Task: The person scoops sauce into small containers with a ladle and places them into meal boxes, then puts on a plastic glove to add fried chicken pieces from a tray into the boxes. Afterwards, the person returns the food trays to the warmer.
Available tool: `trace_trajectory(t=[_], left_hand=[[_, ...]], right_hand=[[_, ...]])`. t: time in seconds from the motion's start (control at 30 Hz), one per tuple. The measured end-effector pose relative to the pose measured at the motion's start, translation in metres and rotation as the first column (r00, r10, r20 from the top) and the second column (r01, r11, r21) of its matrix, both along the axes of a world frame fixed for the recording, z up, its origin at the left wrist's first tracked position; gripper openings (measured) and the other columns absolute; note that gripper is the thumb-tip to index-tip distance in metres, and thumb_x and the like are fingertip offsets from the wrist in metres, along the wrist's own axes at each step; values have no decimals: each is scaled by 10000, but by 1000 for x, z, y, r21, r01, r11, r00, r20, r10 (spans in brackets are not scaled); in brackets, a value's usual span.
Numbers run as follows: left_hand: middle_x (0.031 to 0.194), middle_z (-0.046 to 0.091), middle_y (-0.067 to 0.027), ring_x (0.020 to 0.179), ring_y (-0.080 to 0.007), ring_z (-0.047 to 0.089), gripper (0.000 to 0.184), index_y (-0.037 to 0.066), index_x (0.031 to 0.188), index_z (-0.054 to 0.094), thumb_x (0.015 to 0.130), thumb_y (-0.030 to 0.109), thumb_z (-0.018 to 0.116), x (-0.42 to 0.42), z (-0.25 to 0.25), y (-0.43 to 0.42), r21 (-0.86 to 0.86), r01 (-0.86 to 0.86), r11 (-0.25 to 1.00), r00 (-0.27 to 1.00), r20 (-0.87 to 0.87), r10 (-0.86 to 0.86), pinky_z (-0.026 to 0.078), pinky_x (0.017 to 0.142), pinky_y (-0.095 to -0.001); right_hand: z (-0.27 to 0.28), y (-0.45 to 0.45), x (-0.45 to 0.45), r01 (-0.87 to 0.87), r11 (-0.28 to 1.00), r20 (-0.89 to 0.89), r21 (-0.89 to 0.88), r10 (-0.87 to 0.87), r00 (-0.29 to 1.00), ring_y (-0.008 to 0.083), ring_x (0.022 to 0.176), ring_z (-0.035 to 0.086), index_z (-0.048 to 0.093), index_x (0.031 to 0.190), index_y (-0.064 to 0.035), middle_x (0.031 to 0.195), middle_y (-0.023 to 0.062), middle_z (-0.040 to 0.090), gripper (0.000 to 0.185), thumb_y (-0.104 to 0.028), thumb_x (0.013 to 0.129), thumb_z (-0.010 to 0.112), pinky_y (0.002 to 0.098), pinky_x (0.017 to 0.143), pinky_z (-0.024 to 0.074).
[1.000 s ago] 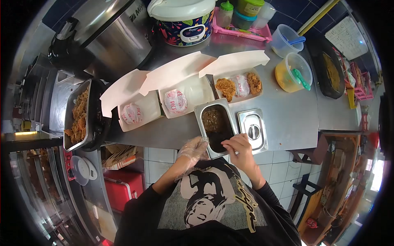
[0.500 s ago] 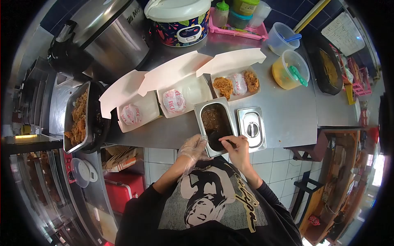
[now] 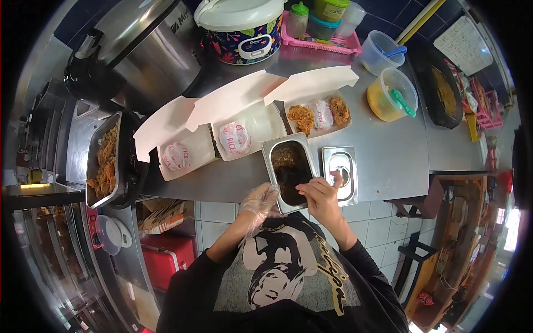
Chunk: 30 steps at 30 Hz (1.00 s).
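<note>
A steel container (image 3: 287,161) of dark sauce sits at the counter's front edge. My left hand (image 3: 259,202), in a clear plastic glove, grips its near left side. My bare right hand (image 3: 323,198) is at the near right rim, fingertips together over the sauce; whatever they hold is too small to tell. Just right of the container lies a steel lid (image 3: 340,161). Behind are three open white boxes: the left box (image 3: 200,145) and middle box (image 3: 260,123) each hold a wrapped rice bundle, and the right box (image 3: 306,102) holds rice between two fried pieces.
At the left stands a tray of fried food (image 3: 104,161). A large steel cooker (image 3: 150,61) and a patterned rice cooker (image 3: 247,41) are at the back. Right of the boxes are a tub of yellow sauce (image 3: 383,102), a clear tub (image 3: 377,58) and a black pan (image 3: 441,94).
My right hand's outer fingers have lifted and spread toward the lid, while its fingertips stay at the container. My left hand keeps its place. The view has shifted slightly.
</note>
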<state>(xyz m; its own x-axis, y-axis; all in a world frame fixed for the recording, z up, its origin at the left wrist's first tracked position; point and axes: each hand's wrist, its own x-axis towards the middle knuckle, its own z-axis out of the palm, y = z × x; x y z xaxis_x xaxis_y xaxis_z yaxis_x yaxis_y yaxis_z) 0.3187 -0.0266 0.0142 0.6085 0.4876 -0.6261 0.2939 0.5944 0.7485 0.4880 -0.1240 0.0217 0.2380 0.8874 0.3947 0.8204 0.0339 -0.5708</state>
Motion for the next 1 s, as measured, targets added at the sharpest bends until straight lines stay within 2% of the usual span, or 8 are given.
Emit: trace_trajectory(t=[0.17, 0.27, 0.3, 0.4, 0.43, 0.6, 0.67, 1.0], left_hand=[[788, 516, -68, 693, -152, 583, 205, -13, 930, 503, 947, 190, 482, 1, 1, -1, 12, -24, 1000, 1000, -7, 24, 590, 650, -332], [777, 509, -68, 685, -153, 584, 197, -15, 909, 496, 946, 178, 477, 1, 1, -3, -12, -43, 999, 998, 42, 44, 591, 636, -331], [773, 506, -68, 679, -153, 585, 194, -15, 901, 494, 946, 172, 476, 1, 2, -3, -18, -52, 998, 997, 62, 53, 591, 630, -330], [765, 501, -66, 661, -157, 591, 177, -15, 903, 494, 945, 156, 472, 2, -1, -3, -10, -36, 999, 999, 14, 37, 593, 615, -323], [787, 503, -65, 663, -152, 581, 170, -8, 932, 494, 947, 160, 472, 2, -4, -2, -15, -22, 1000, 1000, -2, 22, 595, 637, -335], [807, 495, -58, 660, -140, 562, 169, 9, 982, 492, 956, 173, 462, 2, -5, 0, -46, 7, 999, 1000, -6, -8, 602, 693, -363], [783, 502, -65, 651, -153, 582, 174, -13, 931, 494, 950, 157, 463, 1, -3, -1, -49, -24, 998, 999, 26, 26, 601, 638, -348], [795, 524, -80, 650, -155, 595, 177, -26, 918, 495, 946, 147, 469, 3, -2, -2, -49, -45, 998, 998, 32, 46, 596, 615, -319]], right_hand=[[7, -3, 3, -15, 992, -144, -126, -3, 990, 144, 624, 543, 666, 772, -99, 707, -3, 626, 104, -6, 728, 650, 422, 909, 232], [10, -5, -6, 18, 957, -332, -288, -118, 936, 145, 553, 508, 675, 785, -83, 691, 13, 624, 55, -41, 770, 643, 390, 908, 231], [7, -4, -7, 87, 969, -399, -230, -176, 900, 140, 490, 464, 685, 812, -74, 625, 19, 605, 54, -77, 803, 632, 345, 890, 247], [10, -4, -10, 174, 912, -626, -371, -384, 678, 134, 464, 444, 692, 826, -72, 556, 22, 576, 67, -89, 812, 629, 319, 869, 264], [13, -4, -16, 204, 920, -538, -336, -365, 760, 115, 467, 454, 694, 850, -70, 519, 16, 554, 83, -95, 824, 620, 309, 854, 277], [19, -9, -26, 248, 947, -450, -204, -316, 835, 103, 497, 524, 693, 869, -88, 603, 8, 578, 83, -86, 820, 626, 335, 880, 257], [21, -9, -25, 260, 947, -374, -188, -314, 873, 110, 497, 533, 693, 868, -92, 637, 10, 580, 80, -85, 819, 630, 347, 889, 248], [27, -6, -21, 227, 958, -390, -173, -278, 878, 121, 478, 490, 689, 861, -88, 602, 2, 538, 71, -79, 819, 634, 345, 879, 262]])
